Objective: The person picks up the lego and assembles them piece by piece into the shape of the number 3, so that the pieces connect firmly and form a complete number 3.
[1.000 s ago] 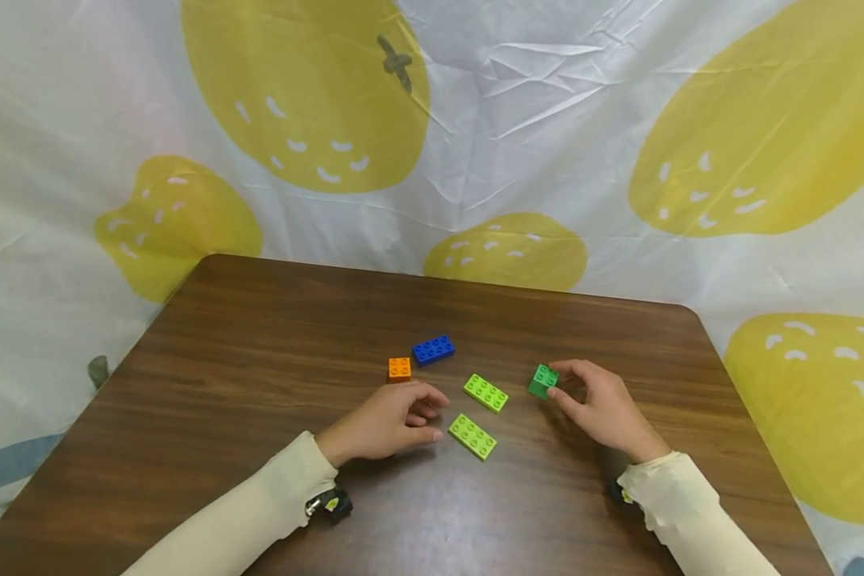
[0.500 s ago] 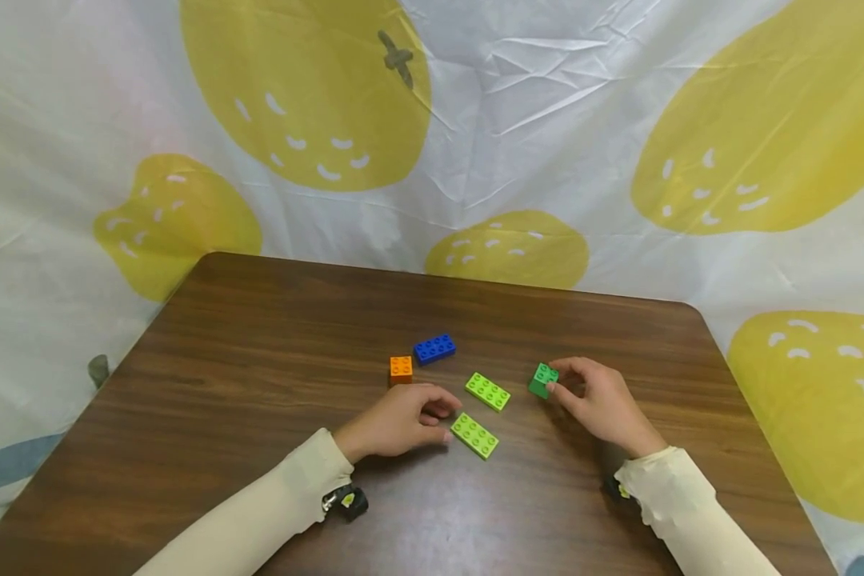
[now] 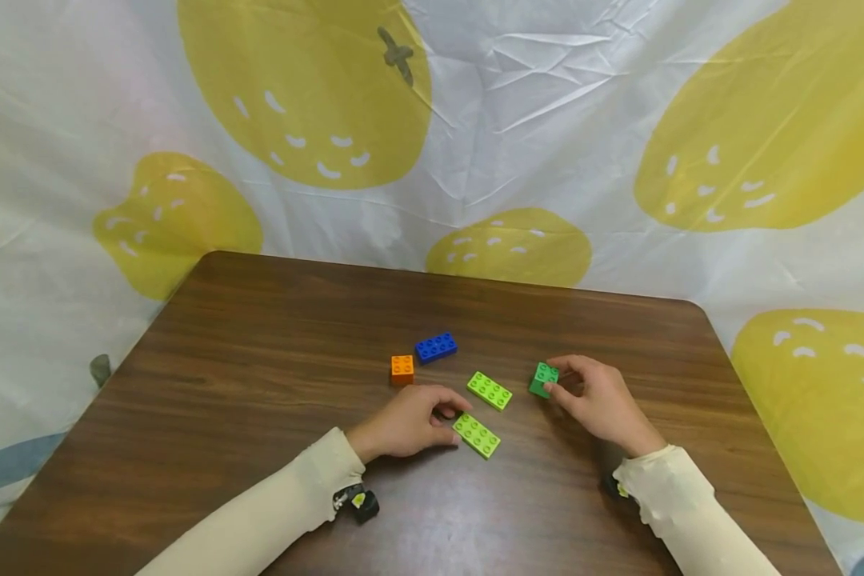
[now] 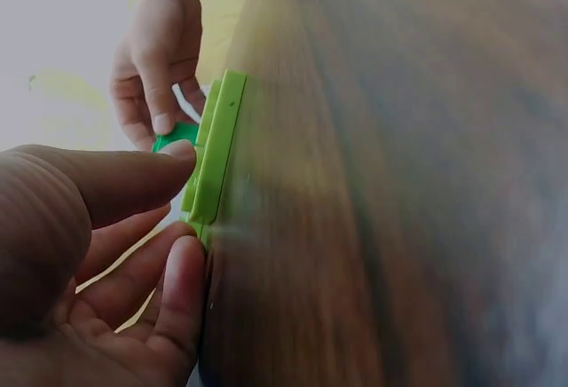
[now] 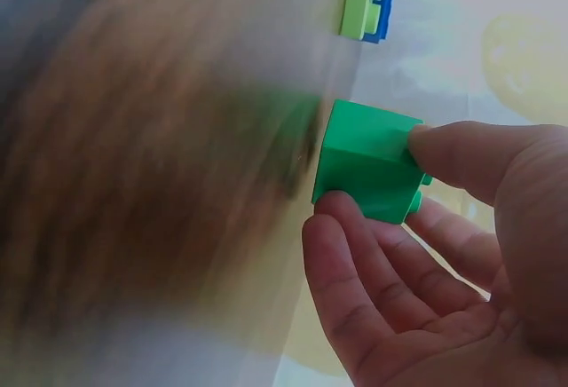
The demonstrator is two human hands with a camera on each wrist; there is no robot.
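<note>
My left hand (image 3: 414, 420) is at the left side of the nearer lime-green building brick (image 3: 477, 434), which lies flat on the table. Thumb and fingers are spread around that brick's left end; whether they touch it cannot be told. In the left wrist view the lime-green brick (image 4: 217, 152) shows edge-on beyond the thumb. My right hand (image 3: 601, 400) pinches a green two-by-two brick (image 3: 542, 381) between thumb and fingers. In the right wrist view the green brick (image 5: 368, 163) has its studs turned towards the palm side, low over or on the table.
A second lime-green brick (image 3: 490, 390) lies between the hands. Farther back are an orange brick (image 3: 402, 369) and a blue brick (image 3: 436, 347). The brown table (image 3: 295, 320) meets a lemon-print cloth (image 3: 374, 232) along its far edge.
My left hand has moved right, up to the nearer lime-green brick. The right hand and the green brick stay nearly where they were.
</note>
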